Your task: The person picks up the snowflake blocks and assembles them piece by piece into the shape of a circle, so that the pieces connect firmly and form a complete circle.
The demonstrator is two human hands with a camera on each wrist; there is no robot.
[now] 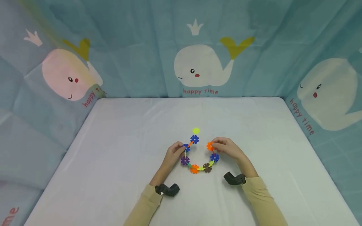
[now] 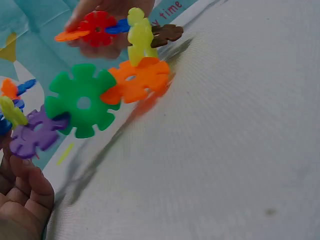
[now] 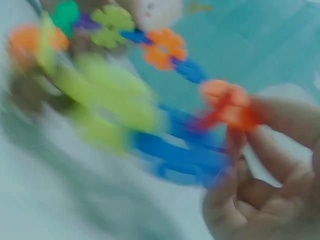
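Observation:
A chain of notched plastic snowflake discs in several colours curves between my two hands, its bottom toward me. In the head view my left hand (image 1: 173,154) pinches it on the left by a blue disc (image 1: 185,148). Beyond that hand the loose end runs on to another blue disc (image 1: 194,139). My right hand (image 1: 229,148) pinches the orange disc (image 1: 209,146) at the other end; the right wrist view shows this orange disc (image 3: 227,97) between thumb and fingers. Between the hands hang a purple disc (image 2: 37,134), a green disc (image 2: 82,100) and others. The two ends stand apart.
A lime disc (image 1: 196,130) lies on the white tabletop (image 1: 135,131) just past the loose end. Blue whale-print cloth (image 1: 135,62) rises behind the table and along both sides. Black wrist cameras (image 1: 169,190) sit on both wrists.

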